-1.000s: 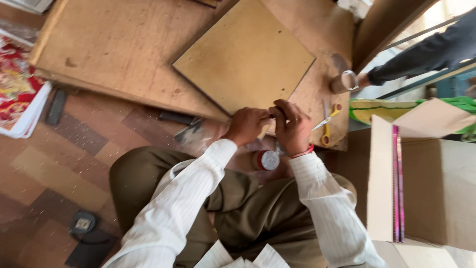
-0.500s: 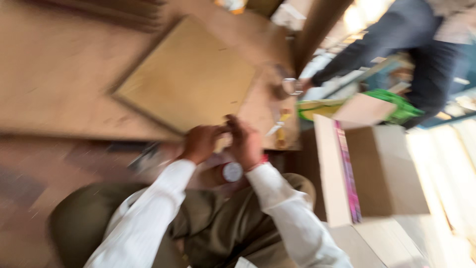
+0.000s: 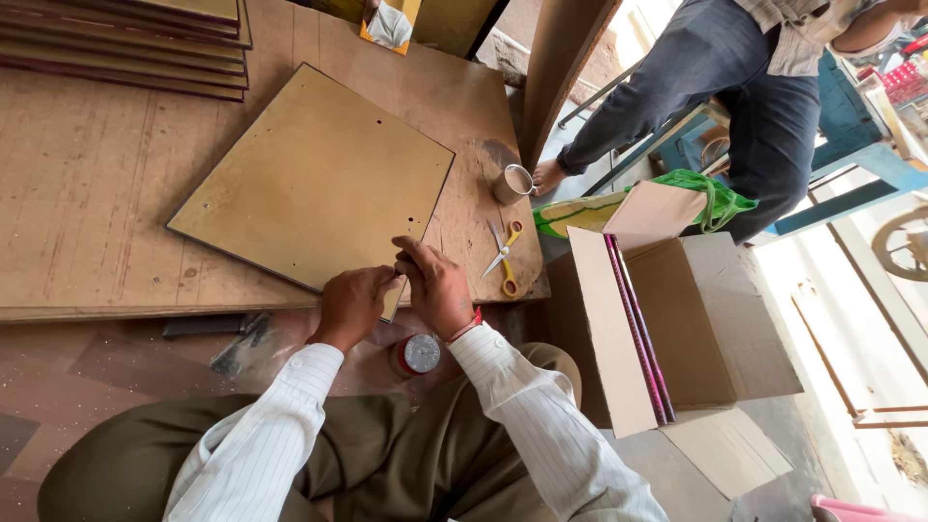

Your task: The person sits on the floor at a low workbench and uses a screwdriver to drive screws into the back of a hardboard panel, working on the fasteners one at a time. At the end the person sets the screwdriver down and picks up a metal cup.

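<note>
Both hands together at near corner of board [image 3: 314, 179]; left hand [image 3: 353, 304] and right hand [image 3: 440, 288] pinching board edge; board flat on surface [image 3: 87, 193]; scissors [image 3: 504, 253] just right; cup [image 3: 513, 183] beyond; open box [image 3: 677, 319] further right

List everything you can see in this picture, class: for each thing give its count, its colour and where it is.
square board: one, mustard, on the wooden table
stacked boards: several, brown, table's far corner
scissors: one, yellow-handled, right of the board
metal cup: one, silver, beyond the scissors
cardboard box: one, tan, open, at right
small tin: one, grey-lidded, below the hands
other person: one, dark trousers, top right
left hand, right hand: fingers at the board's near corner
</note>
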### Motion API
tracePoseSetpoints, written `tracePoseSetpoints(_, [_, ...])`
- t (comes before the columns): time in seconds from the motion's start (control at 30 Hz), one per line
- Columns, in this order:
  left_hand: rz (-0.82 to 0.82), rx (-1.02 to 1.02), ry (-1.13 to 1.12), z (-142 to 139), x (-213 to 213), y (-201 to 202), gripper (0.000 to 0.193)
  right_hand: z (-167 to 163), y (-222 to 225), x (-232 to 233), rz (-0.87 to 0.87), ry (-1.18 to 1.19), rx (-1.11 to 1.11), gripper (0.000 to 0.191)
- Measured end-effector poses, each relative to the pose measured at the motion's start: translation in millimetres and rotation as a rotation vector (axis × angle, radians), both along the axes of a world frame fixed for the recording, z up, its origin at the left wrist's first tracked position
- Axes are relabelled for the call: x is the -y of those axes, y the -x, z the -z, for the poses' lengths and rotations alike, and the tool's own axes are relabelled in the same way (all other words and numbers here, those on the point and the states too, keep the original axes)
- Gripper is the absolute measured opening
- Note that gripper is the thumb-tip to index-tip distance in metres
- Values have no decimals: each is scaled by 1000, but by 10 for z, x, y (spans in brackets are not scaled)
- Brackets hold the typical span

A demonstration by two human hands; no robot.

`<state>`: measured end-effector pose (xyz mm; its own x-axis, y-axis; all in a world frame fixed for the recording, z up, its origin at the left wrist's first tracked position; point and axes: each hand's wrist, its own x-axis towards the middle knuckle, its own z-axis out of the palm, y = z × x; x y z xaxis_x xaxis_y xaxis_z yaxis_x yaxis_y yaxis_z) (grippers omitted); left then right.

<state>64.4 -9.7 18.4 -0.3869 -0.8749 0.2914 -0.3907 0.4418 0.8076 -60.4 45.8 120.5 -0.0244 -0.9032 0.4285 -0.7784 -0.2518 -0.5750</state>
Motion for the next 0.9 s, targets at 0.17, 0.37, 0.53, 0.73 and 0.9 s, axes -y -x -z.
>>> tracePoseSetpoints(0.17, [33,36,38,0,18,3,17,26,-14,4,143,47,-171,24])
tracePoseSetpoints(0.37, [93,-19,-26,39,26,-29,21,50,-11,-74,109,49,-267,37])
tracePoseSetpoints(0.53, [68,-72,13,129,112,-18,23,77,77,-9,-28,-136,102,38])
tracePoseSetpoints(0.73, [76,-139,-36,105,144,-32,18,32,19,21,-40,-32,-111,28])
tracePoseSetpoints(0.9, [76,-147,-27,95,117,-40,17,55,-8,39,7,-21,-93,16])
